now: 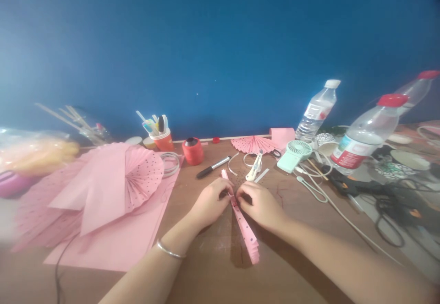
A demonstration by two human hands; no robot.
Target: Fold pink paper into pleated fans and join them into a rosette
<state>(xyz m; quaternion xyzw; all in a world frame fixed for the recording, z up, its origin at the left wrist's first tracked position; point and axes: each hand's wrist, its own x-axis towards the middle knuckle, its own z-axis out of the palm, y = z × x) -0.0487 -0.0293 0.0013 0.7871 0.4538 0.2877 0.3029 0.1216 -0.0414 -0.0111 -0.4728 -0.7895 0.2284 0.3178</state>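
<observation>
In the middle of the table, a narrow pleated strip of pink paper (246,230) with dark dots along it runs away from me, its folds fanning slightly at the near end. My left hand (213,200) pinches it from the left, around its middle. From the right my right hand (260,203) grips the same part, fingers curled, close to the left fingertips. Just beyond the hands lie a white craft knife (255,166) and a black-and-silver marker (213,167). The exact contact of the fingertips is partly hidden.
Pink paper sheets and dotted pleated fans (144,180) cover the left side. Behind stand a red thread spool (193,151) and a cup of pens (161,140). A mint handheld fan (294,156), plastic bottles (367,134), cables and a black glue gun (357,187) crowd the right.
</observation>
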